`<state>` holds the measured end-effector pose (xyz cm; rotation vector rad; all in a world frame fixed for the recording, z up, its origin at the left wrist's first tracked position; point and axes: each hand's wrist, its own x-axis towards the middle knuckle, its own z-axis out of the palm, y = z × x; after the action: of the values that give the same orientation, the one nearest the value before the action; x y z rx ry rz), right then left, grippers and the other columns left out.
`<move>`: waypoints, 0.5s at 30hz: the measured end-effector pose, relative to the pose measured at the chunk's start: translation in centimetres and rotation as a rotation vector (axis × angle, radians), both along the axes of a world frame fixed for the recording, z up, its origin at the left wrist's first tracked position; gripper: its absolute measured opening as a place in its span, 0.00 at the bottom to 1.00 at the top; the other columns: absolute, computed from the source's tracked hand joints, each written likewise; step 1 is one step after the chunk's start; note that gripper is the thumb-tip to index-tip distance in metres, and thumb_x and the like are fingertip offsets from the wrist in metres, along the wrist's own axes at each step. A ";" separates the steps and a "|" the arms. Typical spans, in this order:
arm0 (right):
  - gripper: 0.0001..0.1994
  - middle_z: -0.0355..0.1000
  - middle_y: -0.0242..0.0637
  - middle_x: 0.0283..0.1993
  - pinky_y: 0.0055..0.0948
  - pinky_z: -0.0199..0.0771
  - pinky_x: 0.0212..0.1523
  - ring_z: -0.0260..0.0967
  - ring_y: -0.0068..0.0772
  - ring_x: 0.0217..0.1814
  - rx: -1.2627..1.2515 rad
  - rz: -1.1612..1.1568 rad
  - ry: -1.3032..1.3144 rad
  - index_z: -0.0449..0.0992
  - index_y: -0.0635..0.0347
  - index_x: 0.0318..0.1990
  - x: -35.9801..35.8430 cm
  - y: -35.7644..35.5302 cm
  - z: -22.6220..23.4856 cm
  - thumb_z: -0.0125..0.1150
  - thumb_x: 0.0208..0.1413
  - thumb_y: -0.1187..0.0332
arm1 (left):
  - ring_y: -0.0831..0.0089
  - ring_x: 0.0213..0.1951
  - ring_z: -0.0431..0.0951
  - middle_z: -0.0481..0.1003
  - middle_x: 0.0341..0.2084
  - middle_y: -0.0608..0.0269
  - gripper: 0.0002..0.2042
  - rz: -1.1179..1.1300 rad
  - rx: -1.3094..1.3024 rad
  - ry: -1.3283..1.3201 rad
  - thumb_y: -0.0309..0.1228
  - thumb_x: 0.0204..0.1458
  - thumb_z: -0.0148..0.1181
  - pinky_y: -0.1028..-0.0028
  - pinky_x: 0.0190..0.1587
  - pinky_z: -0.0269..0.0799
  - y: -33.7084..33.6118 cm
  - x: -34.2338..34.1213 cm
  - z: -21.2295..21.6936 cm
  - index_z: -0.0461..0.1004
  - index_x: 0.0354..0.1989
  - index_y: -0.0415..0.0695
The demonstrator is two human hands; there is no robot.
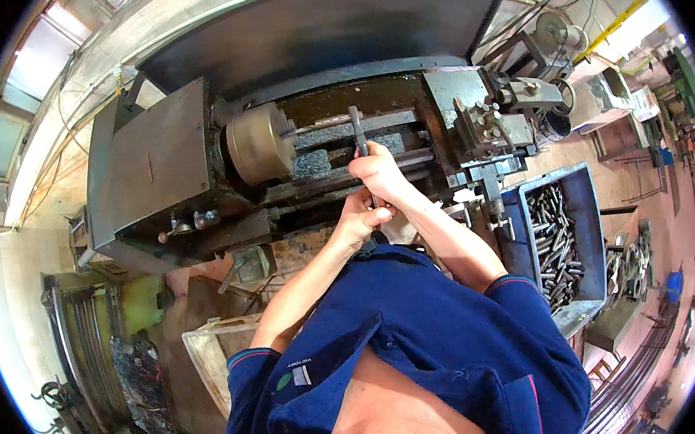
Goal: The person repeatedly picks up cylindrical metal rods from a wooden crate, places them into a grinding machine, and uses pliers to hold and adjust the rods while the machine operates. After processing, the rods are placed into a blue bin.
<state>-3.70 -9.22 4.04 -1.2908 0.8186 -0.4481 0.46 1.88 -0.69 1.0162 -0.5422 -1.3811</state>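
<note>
I stand over a metal lathe (157, 171). My right hand (376, 171) is closed around a long thin grey metal tool (358, 131), whose far end reaches over a slim rod (322, 125) sticking out of the round chuck (256, 142). My left hand (359, 220) sits just below the right one and pinches the tool's near end. Whether the tool touches the rod cannot be made out. Both forearms come out of dark blue short sleeves.
The tool post (483, 122) with several bolts stands to the right of my hands on the carriage. A blue bin (583, 193) full of metal rods and parts sits at the right. A pale tray (209, 352) and dark swarf lie lower left. Workshop machines line the far right.
</note>
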 end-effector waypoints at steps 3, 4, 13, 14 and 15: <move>0.07 0.57 0.27 0.19 0.26 0.55 0.23 0.53 0.21 0.24 -0.120 0.017 0.116 0.62 0.60 0.23 0.8 0.8 0.5 0.53 0.34 0.71 | 0.81 0.24 0.69 0.70 0.24 0.68 0.21 0.048 -0.001 -0.010 0.34 0.30 0.68 0.82 0.22 0.62 0.6 0.5 0.5 0.68 0.33 0.39; 0.08 0.57 0.28 0.20 0.27 0.56 0.23 0.53 0.22 0.24 -0.114 0.058 0.126 0.62 0.60 0.23 1.3 0.7 0.3 0.54 0.33 0.71 | 0.80 0.24 0.70 0.70 0.24 0.67 0.21 0.070 0.007 -0.012 0.34 0.30 0.68 0.82 0.22 0.63 0.8 0.6 0.7 0.68 0.33 0.39; 0.07 0.60 0.29 0.19 0.26 0.58 0.22 0.56 0.21 0.23 -0.054 -0.033 0.078 0.64 0.62 0.22 0.5 0.2 -1.4 0.55 0.34 0.70 | 0.78 0.32 0.71 0.70 0.29 0.65 0.20 0.028 -0.008 0.023 0.30 0.31 0.68 0.80 0.32 0.68 0.7 0.3 0.5 0.67 0.34 0.37; 0.08 0.60 0.30 0.19 0.27 0.59 0.23 0.57 0.23 0.23 -0.113 0.008 0.081 0.64 0.62 0.22 1.0 0.4 -1.6 0.55 0.33 0.70 | 0.78 0.32 0.71 0.70 0.29 0.65 0.21 0.041 0.002 0.034 0.29 0.30 0.68 0.80 0.32 0.68 1.0 0.4 0.4 0.67 0.34 0.37; 0.08 0.60 0.31 0.19 0.27 0.60 0.23 0.57 0.24 0.23 -0.172 0.048 0.084 0.64 0.61 0.22 1.6 0.6 -1.7 0.55 0.33 0.70 | 0.78 0.33 0.71 0.70 0.29 0.65 0.21 0.056 -0.007 0.043 0.29 0.30 0.68 0.80 0.32 0.68 1.1 0.7 0.5 0.67 0.34 0.37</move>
<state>-2.14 -8.59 2.35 -1.4940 0.8309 -0.4351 1.19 2.95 -0.22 0.9871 -0.4829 -1.3481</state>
